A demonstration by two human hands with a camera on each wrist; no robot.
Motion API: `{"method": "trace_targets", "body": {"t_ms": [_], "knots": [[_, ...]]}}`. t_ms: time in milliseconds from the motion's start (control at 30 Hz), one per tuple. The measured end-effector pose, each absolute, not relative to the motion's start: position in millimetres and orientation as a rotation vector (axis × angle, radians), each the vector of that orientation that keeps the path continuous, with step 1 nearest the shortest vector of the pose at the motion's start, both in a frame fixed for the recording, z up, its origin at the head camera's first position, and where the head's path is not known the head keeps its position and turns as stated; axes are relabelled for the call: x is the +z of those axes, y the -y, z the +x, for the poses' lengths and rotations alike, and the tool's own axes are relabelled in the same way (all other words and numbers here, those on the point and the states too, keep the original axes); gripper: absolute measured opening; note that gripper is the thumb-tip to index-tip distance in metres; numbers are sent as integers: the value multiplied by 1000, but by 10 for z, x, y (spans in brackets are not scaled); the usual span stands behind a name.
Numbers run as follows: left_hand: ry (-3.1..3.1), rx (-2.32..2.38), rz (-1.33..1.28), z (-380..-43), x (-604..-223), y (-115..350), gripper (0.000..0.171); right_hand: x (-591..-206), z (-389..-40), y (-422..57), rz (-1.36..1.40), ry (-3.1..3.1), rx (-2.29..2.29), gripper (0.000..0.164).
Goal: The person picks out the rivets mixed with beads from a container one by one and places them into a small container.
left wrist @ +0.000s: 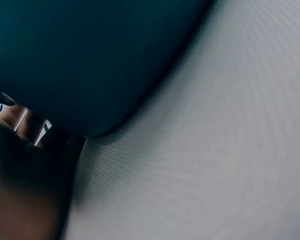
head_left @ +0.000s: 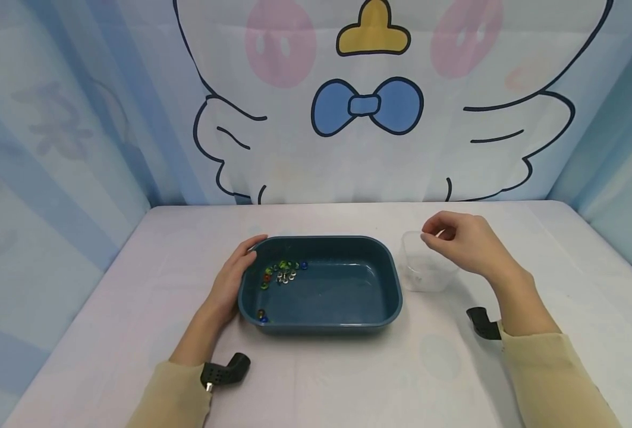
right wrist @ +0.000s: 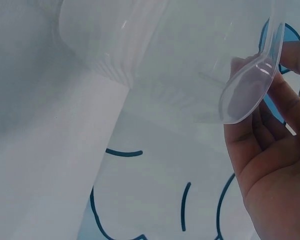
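Observation:
A dark teal tray point(head_left: 342, 303) with rounded corners lies on the table. My left hand point(head_left: 225, 288) holds its left side, thumb at the rim and fingers along the outer wall; the left wrist view has the tray's wall point(left wrist: 100, 60) close up. Inside, toward the left, are several small glass beads point(head_left: 267, 277) in green, amber and blue, beside some small silvery metal pieces point(head_left: 286, 277). To the tray's right is a clear plastic container point(head_left: 420, 270). The thumb and fingers of my right hand point(head_left: 468, 244) pinch its rim, as the right wrist view of the container point(right wrist: 200, 60) confirms.
A pale cloth covers the table point(head_left: 348, 380). Behind it hangs a cartoon-printed curtain point(head_left: 294, 160), and more curtain encloses both sides. Black wrist cameras sit below the left hand point(head_left: 226, 370) and right hand point(head_left: 484, 324).

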State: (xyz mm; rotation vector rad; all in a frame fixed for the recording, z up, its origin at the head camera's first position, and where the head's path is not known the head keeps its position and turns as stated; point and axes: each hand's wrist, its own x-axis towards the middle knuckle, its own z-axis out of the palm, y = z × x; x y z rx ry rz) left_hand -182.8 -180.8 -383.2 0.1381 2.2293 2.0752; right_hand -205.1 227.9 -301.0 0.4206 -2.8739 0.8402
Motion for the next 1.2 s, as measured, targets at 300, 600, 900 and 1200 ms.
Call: {"method": "trace_targets", "body": {"t_ms": [300,600,900,1200], "knots": [[-2217,2085,135,-1826,-3833,1818,45,-3011,-2042,-2251,426,2867,844,16],[-2209,2087,149,-1812,-3838,1821,45,-2978,-2024,-2200,415,2846,832,19],[-2218,2066,152,-1833,-3825,1819,46,-2952,-2017,-2176,473,2781,861,18],[-2246,2057,144,-1830,-3828,1815,46,-2891,-2042,-2105,505,2763,851,16]]}}
